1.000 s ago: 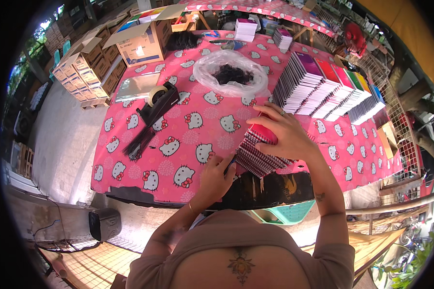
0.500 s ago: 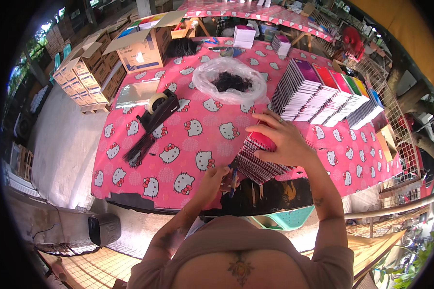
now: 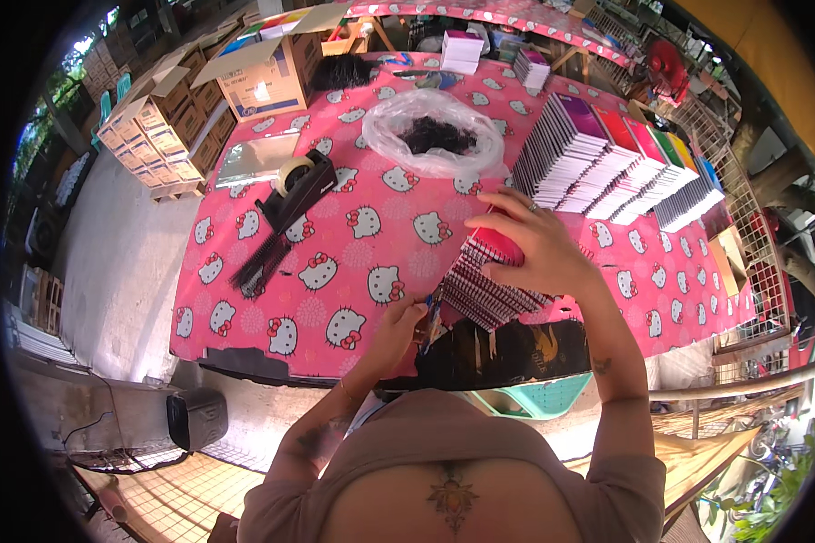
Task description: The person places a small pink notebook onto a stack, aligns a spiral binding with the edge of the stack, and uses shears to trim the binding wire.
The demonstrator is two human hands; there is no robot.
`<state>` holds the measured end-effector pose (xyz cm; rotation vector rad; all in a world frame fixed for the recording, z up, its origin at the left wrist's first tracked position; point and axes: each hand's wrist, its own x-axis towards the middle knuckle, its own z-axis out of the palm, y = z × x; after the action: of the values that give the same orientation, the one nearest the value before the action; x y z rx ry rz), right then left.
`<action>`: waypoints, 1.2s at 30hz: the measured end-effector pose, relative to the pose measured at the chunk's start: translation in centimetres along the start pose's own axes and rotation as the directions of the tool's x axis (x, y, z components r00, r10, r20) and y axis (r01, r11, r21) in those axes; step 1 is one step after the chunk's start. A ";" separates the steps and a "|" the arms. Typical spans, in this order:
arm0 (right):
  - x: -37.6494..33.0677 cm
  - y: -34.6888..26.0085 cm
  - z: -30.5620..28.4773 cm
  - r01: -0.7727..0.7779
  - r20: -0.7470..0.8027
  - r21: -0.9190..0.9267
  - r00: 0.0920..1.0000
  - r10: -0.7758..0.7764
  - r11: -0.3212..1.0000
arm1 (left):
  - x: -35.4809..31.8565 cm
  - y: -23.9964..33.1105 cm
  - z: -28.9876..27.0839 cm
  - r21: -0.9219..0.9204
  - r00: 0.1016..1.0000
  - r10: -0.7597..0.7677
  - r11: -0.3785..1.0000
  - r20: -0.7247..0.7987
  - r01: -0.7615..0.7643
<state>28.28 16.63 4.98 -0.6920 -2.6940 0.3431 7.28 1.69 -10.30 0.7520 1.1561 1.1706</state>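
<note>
A stack of spiral notebooks (image 3: 491, 288) with a red cover on top leans near the table's front edge, its dark coils facing me. My right hand (image 3: 536, 242) clasps the top from the right, fingers spread across the cover and thumb on the coil side. At the stack's lower left corner, my left hand (image 3: 400, 332) is closed around a small blue-handled tool (image 3: 436, 306). The tool's tip meets the coil ends; its exact kind is too small to tell.
A black tape dispenser (image 3: 310, 188) and a bundle of black coils (image 3: 263, 263) lie to the left. Beyond my hands is a clear plastic bag (image 3: 385, 136) holding black scraps. Notebook stacks (image 3: 561, 163) stand at right, cartons (image 3: 267, 86) at back left.
The left hand and its tool have shifted slightly left and up along the stack's corner. My right hand stays on top of the notebooks. The whole view has tilted a little.
</note>
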 end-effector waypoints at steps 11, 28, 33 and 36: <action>0.0 -0.4 0.0 -0.023 0.013 -0.015 1.000 0.023 1.000 | 0.5 -0.2 0.7 -0.178 0.996 -0.079 0.980 0.031 0.084; 0.1 -0.5 0.0 -0.012 0.002 -0.032 1.000 0.012 0.999 | 0.5 -1.0 0.2 -0.126 0.997 -0.077 0.989 0.016 0.079; 0.2 -0.7 -0.1 -0.028 0.019 -0.042 0.999 0.029 0.999 | 0.7 -1.5 0.8 0.910 0.673 0.719 0.145 0.172 -0.388; 0.1 -0.6 -0.1 -0.029 0.019 -0.030 0.999 0.030 0.999 | 0.4 -1.0 0.8 0.694 0.946 0.324 0.682 -0.002 -0.232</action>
<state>28.02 16.21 5.27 -0.7413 -2.7144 0.3196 8.31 1.90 -11.07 1.4903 1.6582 1.0280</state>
